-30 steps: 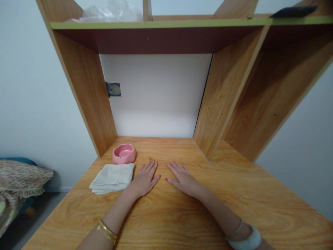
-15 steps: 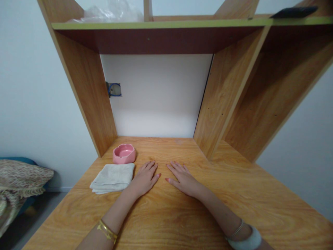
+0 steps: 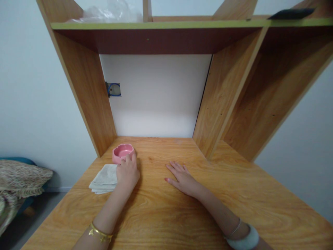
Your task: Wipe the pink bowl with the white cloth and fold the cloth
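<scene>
A pink ashtray [image 3: 117, 157] with a notched rim stands upright at the back left of the desk. My left hand [image 3: 128, 173] reaches to its front right side, fingers bent and closed on the rim; my thumb is hidden. Under and beside that hand lies a folded pale grey cloth [image 3: 105, 178], its right part covered by the hand. My right hand [image 3: 183, 178] rests flat on the wooden desktop, fingers stretched out, with nothing in it.
Wooden side panels [image 3: 85, 93] and a divider [image 3: 226, 97] rise from the desk [image 3: 166, 215]. Overhead runs a shelf with a green edge [image 3: 166, 26], bearing a clear plastic bag [image 3: 114, 14] and a dark flat object [image 3: 291, 14]. An open wall box [image 3: 114, 89] shows wires.
My left hand has left the desktop and moved left to the ashtray, its fingers now bent. It covers part of the cloth. The right hand stays flat in place.
</scene>
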Motion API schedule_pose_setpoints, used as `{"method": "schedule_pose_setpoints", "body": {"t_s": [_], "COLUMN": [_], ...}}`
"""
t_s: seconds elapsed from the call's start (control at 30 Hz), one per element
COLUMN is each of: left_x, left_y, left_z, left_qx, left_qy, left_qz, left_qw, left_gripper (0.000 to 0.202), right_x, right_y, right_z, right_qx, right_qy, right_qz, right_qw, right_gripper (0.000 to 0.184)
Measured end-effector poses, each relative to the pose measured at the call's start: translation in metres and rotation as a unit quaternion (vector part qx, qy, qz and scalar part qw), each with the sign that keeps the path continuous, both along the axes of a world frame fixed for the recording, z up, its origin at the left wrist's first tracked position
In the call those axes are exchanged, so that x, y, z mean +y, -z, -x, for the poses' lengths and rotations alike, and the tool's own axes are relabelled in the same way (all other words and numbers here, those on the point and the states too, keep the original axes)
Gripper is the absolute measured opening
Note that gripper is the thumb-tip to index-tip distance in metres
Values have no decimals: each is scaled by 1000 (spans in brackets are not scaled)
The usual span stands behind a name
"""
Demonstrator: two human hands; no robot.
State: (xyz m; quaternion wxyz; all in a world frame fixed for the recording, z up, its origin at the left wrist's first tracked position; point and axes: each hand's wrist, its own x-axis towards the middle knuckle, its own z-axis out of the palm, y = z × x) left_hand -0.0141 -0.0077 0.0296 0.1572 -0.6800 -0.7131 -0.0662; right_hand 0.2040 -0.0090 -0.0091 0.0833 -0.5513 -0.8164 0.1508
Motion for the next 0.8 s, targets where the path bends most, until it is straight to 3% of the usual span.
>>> {"method": "schedule_pose_setpoints", "body": {"t_s": [0.2, 0.3, 0.37, 0.47, 0.57, 0.63, 0.7, 0.8], "left_x": [-1, 0, 2, 3, 5, 7, 11, 20], "left_y": [-2, -2, 2, 13, 26, 30, 28, 17], "left_z": [-3, -11, -19, -33, -44, -46, -42, -23], "left_qx": [-42, -140, -244, -392, -490, -523, -523, -481], "left_qy": [25, 84, 138, 221, 290, 317, 306, 231], "left_qz": [4, -22, -35, -40, -15, -12, -51, -148], "left_qw": [999, 986, 959, 892, 822, 791, 794, 832], "left_gripper": [51, 54, 56, 53, 49, 42, 34, 27], "right_x": [0, -3, -7, -11, -10, -6, 0, 9], "right_y": [-3, -9, -12, -13, -9, -6, -6, -10], "right_z": [3, 7, 12, 21, 28, 28, 22, 3], "right_qx": [10, 48, 79, 116, 122, 110, 88, 50], "right_qy": [4, -17, -33, -50, -34, -4, 40, 119], "right_qz": [-47, -84, -99, -106, -115, -118, -118, -131], "right_qw": [999, 995, 991, 986, 985, 987, 988, 983], "right_gripper": [62, 51, 42, 33, 22, 18, 18, 17]}}
